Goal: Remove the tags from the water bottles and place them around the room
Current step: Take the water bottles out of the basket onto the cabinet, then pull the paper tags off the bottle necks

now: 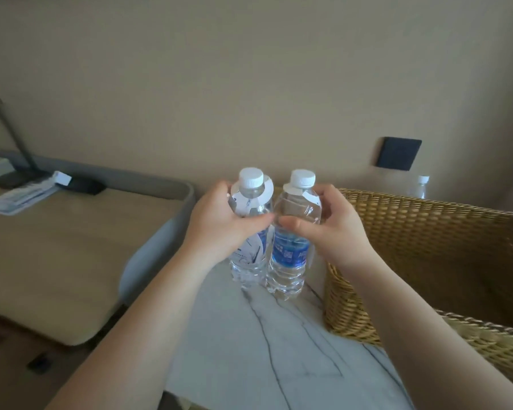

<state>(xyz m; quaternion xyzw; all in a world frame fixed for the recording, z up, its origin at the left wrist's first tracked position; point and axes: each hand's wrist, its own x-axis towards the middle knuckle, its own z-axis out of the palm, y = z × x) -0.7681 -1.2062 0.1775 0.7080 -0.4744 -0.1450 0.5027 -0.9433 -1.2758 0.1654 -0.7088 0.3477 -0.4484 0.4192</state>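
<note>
- The left hand [219, 220] is wrapping around the left bottle [251, 232], standing near the table [249, 350] far edge; steadying it helps.
- The right hand [329, 229] is gripping the right bottle [290, 241]; its neck tag [307, 199] probably needs lifting over the cap.

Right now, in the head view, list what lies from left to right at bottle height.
Papers on the wooden desk → left hand → left bottle → right bottle → right hand → wicker basket.
</note>
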